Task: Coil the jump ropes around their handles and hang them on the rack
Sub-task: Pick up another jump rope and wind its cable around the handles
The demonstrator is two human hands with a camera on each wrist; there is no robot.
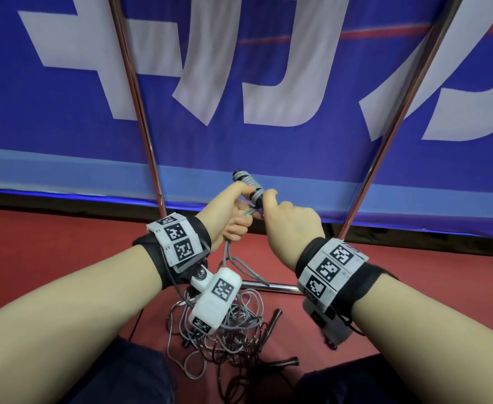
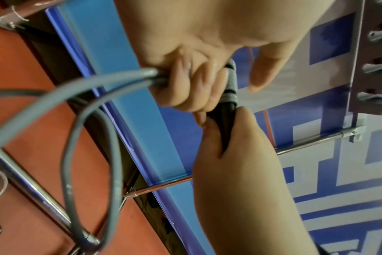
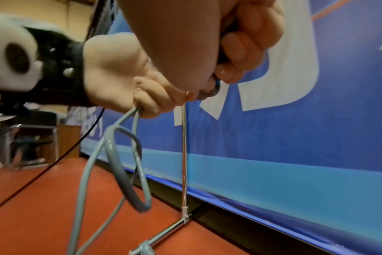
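A black jump-rope handle (image 1: 249, 186) points up and away, with grey rope (image 1: 230, 258) coiled in several turns round its upper part. My right hand (image 1: 286, 217) grips the handle's lower end (image 2: 225, 124) in a fist. My left hand (image 1: 230, 214) sits just left of it, thumb against the coils, fingers curled round two grey rope strands (image 2: 98, 82) close to the handle. From that hand the rope (image 3: 129, 172) drops in a loose loop to the floor. The rack's chrome poles (image 1: 134, 97) rise behind the hands.
A tangled pile of grey and dark ropes (image 1: 227, 330) with black handles lies on the red floor between my knees. The rack's base bar (image 1: 271, 287) crosses the floor, and its peg board (image 2: 377, 69) is above. A blue banner (image 1: 268, 68) stands behind.
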